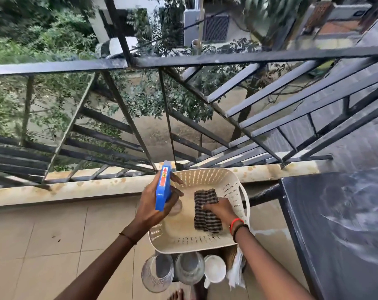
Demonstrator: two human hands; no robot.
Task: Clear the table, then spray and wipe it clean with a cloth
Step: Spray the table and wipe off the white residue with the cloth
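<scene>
My left hand grips a spray bottle with a blue head and a clear body, held over a cream perforated plastic basket. Inside the basket lies a dark striped cloth, and my right hand presses down on it with the fingers curled over its middle. The dark table stands at the right, its black top streaked with wet smears.
Below the basket stand two glass jars, a white cup and white paper napkins. A black metal railing on a low ledge borders the tiled balcony floor. A bare foot shows at the bottom edge.
</scene>
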